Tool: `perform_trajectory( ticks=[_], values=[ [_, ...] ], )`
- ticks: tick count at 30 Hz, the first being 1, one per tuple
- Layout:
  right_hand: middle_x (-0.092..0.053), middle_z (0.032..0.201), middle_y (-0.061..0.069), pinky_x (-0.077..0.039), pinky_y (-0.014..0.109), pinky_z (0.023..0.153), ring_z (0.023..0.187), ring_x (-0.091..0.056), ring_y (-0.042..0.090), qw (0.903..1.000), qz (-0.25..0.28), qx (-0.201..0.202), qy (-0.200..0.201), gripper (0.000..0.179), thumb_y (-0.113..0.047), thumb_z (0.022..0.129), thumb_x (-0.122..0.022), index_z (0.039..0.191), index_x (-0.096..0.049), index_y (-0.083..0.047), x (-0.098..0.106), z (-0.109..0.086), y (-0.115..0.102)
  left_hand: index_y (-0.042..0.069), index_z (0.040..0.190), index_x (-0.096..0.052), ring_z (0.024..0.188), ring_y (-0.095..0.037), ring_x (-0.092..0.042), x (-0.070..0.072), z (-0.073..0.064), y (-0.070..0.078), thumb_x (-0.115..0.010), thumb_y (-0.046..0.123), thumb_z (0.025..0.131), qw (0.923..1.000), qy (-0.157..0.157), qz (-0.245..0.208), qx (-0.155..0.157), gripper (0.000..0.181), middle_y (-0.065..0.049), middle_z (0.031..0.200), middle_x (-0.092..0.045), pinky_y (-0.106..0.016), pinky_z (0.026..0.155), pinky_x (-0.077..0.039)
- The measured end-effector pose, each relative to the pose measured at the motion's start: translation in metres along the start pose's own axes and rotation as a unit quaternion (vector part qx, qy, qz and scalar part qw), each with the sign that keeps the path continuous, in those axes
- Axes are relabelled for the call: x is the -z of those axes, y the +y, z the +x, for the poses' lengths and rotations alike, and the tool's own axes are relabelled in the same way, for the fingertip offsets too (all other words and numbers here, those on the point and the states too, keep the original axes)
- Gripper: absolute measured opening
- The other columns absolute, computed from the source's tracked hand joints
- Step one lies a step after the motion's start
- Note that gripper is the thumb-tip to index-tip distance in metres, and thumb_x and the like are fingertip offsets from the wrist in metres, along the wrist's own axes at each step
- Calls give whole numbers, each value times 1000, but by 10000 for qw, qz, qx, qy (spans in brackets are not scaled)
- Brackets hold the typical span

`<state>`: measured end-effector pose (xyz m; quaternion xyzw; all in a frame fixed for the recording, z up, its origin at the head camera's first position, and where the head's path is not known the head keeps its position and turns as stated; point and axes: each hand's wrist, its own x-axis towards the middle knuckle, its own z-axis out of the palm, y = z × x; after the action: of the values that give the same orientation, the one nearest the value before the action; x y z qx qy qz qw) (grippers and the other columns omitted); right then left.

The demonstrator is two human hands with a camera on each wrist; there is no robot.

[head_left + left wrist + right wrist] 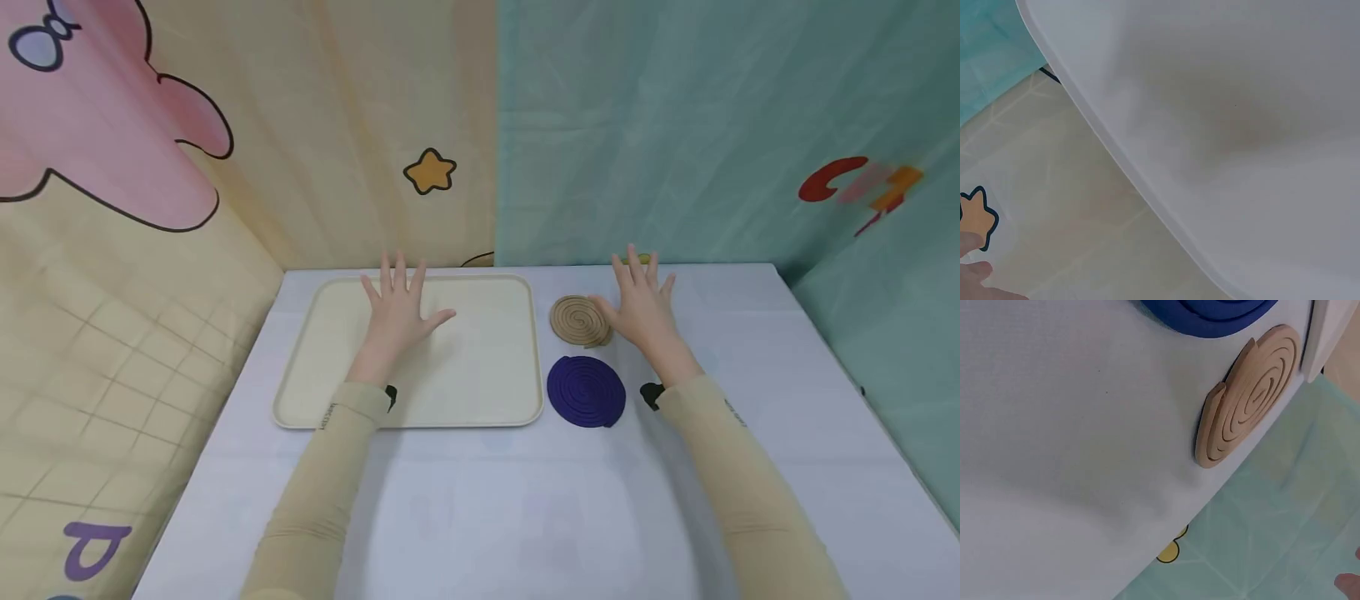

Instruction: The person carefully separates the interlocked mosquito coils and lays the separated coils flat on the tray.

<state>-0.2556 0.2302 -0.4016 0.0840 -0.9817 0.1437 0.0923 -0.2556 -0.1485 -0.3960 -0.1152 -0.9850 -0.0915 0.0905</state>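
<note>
tan coil sat between the cream tray and right hand, dark blue coil right beside it; left hand hung over the tray, both hands splayed pretty wide.

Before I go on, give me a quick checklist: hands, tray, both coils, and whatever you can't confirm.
1. Left hand holds nothing: ok, fingers spread above the tray.
2. Right hand holds nothing: ok, fingers spread near the tan coil.
3. Coils apart from each other: ok, a gap separates the tan coil from the purple coil.
4. Either coil in the tray: not ok, both lie on the table to its right.
5. Coil windings fastened together: cannot tell.
</note>
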Motion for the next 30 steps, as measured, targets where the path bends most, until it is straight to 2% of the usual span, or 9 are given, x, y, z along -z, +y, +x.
perform_trajectory(
  ticks=[7, 10, 15, 20, 23, 26, 30],
  values=[
    [-8, 164, 22, 0, 80, 108, 147, 4, 53, 9990, 182, 412, -41, 78, -40, 96, -61, 155, -25, -2, 2, -13, -7, 10, 156, -24, 151, -42, 5, 5, -13, 6, -63, 62, 87, 9982, -21, -407, -448, 96, -24, 164, -3, -71, 116, -3],
    [-12, 164, 22, -1, 78, 110, 147, 0, 53, 9976, 283, 621, -85, 77, -37, 95, -64, 153, -28, -2, 2, -24, -11, 9, 154, -30, 152, -41, 0, 4, -21, 10, -65, 60, 86, 9966, -8, -482, -672, 92, -22, 164, -10, -69, 117, -7],
    [-20, 162, 22, -6, 76, 112, 147, -9, 51, 9947, 480, 869, -284, 75, -35, 92, -69, 150, -35, 0, 3, -44, -16, 9, 152, -36, 151, -40, -10, -1, -34, 22, -67, 56, 87, 9908, -188, -718, -1131, 86, -20, 162, -23, -66, 119, -12],
    [-25, 160, 22, -12, 76, 111, 146, -14, 52, 9903, 628, 1044, -665, 74, -35, 91, -71, 148, -39, 0, -5, -63, -16, 8, 150, -39, 151, -39, -15, -8, -47, 38, -68, 53, 87, 9821, -387, -1050, -1517, 82, -19, 158, -30, -64, 119, -17],
    [-28, 158, 24, -20, 72, 112, 144, -22, 51, 9865, 712, 1069, -1020, 74, -36, 91, -70, 148, -39, 1, -11, -73, -15, 7, 148, -42, 150, -38, -19, -13, -54, 50, -69, 50, 88, 9761, -564, -1414, -1549, 78, -19, 156, -35, -60, 120, -20],
    [-34, 154, 25, -31, 65, 111, 141, -32, 47, 9840, 831, 930, -1272, 75, -38, 91, -70, 147, -40, 1, -14, -79, -13, 6, 146, -45, 148, -37, -25, -19, -56, 67, -68, 47, 90, 9676, -874, -1776, -1571, 73, -18, 154, -38, -52, 121, -23],
    [-45, 147, 24, -40, 60, 107, 135, -42, 45, 9828, 1007, 702, -1382, 72, -39, 88, -72, 142, -46, 0, -17, -80, -12, 6, 144, -46, 144, -32, -33, -28, -52, 96, -66, 46, 92, 9567, -1264, -2024, -1668, 68, -15, 151, -43, -44, 120, -29]
  ],
)
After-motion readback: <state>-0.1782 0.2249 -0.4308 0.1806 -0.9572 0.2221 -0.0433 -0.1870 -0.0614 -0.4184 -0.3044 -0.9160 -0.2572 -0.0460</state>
